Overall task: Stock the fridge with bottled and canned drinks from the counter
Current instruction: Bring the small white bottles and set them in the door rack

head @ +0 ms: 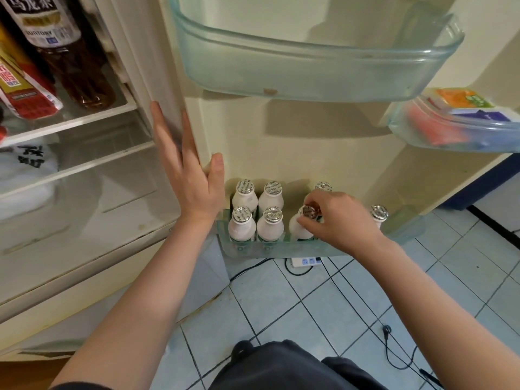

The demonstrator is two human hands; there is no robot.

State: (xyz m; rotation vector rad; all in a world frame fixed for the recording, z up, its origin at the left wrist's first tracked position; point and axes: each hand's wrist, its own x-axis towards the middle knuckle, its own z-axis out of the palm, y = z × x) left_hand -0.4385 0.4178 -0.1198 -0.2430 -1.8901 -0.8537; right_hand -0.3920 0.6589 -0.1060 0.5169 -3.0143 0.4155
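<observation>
Trailing cables [386,330], blue tiled floor [455,280], open fridge [309,142]

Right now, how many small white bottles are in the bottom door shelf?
7 in the door shelf. Back row: three bottles. Front row: two at left, one the right hand grips, one far right. The hand may hide more.

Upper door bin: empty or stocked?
Empty of drinks: the upper door bin is clear-walled and shows only its bare inside, no bottles or cans.
</observation>
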